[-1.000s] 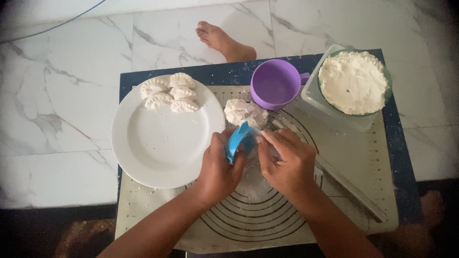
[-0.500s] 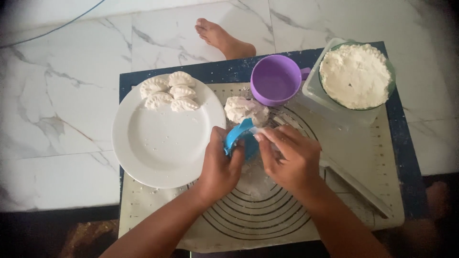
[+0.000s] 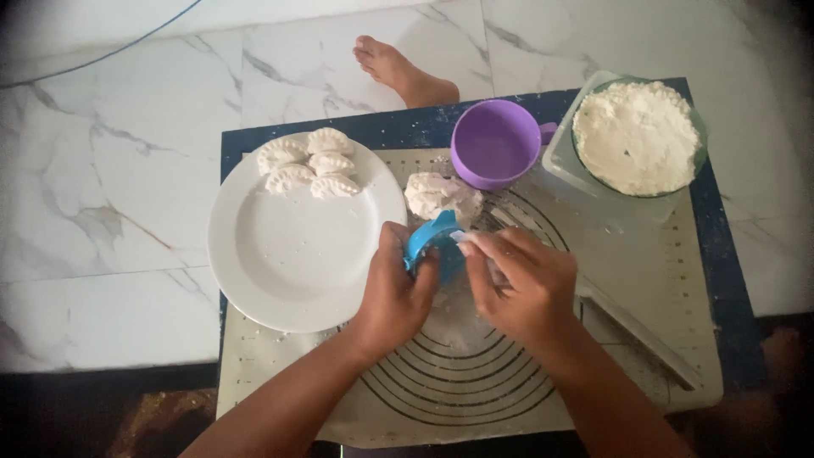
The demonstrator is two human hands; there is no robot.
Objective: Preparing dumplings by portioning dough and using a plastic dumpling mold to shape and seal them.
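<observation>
Here we look down on two bare hands meeting over a baking mat [image 3: 475, 399] printed with concentric rings, laid on a marble floor [image 3: 110, 195]. Nearest to us, the left hand [image 3: 394, 293] curls its fingers around a small blue dumpling press [image 3: 428, 242], which stands tilted on the mat just beyond the knuckles; the grasp is closed firmly about the lower half of the press. Beside it, the right hand [image 3: 521, 284] pinches thumb and forefinger together at the upper edge of the press, apparently on a scrap of pale dough, though we cannot tell exactly what lies between the fingertips. Just behind the press, touching the mat, sits a lump of dough [image 3: 441, 195]. To the left rests a white plate [image 3: 297, 263] bearing four crimped dumplings [image 3: 307, 165] clustered at its far rim; most of the plate is bare. Farther back stand a purple cup [image 3: 496, 144] and, to its right, a bowl of flour [image 3: 636, 136] set in a clear container. A long rod-like tool [image 3: 644, 326] lies on the mat at the right. Beyond the mat a bare foot [image 3: 403, 72] rests on the floor. We judge the work as early: four pieces shaped, one in the press, dough remaining.
</observation>
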